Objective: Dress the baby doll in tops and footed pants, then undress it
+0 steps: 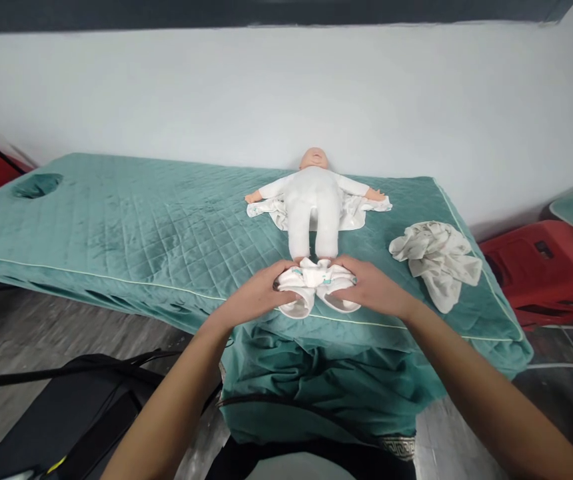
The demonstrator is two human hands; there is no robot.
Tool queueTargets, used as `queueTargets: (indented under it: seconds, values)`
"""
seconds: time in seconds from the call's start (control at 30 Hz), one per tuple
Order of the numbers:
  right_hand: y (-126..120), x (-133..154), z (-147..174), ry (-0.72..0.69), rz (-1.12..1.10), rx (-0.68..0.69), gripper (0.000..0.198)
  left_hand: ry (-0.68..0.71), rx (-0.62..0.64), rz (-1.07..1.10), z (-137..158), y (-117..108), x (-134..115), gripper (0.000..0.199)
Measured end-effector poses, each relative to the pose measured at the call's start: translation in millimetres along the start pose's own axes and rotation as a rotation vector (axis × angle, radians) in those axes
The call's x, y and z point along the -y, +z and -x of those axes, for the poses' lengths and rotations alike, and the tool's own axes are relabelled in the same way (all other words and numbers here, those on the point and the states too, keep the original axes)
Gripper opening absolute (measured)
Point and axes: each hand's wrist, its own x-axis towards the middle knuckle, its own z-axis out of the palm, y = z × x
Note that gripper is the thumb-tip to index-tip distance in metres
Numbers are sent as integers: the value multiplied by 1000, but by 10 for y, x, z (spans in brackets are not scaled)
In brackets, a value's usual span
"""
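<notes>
Left hand (260,291), right hand (377,288): fingers pinch bunched white baby pants (318,275), held at feet of doll (312,190), front edge of massage bed (161,220). Step looks like gathering pant legs, two openings showing. Next move calls for even grip.

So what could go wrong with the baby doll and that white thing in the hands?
The white garment is bunched between the left hand and right hand, right by the doll's feet, so a foot might snag in the folds. It is also at the near edge of the green bed, so it could drop if both hands let go. A tug on a caught foot might drag the doll towards that edge.
</notes>
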Motion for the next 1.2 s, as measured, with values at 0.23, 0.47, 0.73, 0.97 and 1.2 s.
queueTargets:
  seconds: [0.23, 0.47, 0.73, 0.97, 1.2]
  values:
    - [-291, 220, 2, -24, -255, 341, 41, -35, 240, -91, 211, -252, -332, 38]
    - [-659, 505, 32, -115, -274, 547, 50, 15, 444, -132, 235, -625, -529, 41]
    - [-1002, 1067, 116, -126, 101, 413, 41, 210, 65, -492, 181, -962, -1210, 33]
    - [-1128, 1501, 255, -249, 67, 208, 31, 504, -191, -365, 276, -978, -1549, 23]
    - [-1206, 1588, 354, -408, 168, -83, 36, 576, -298, -391, 255, -944, -1628, 15]
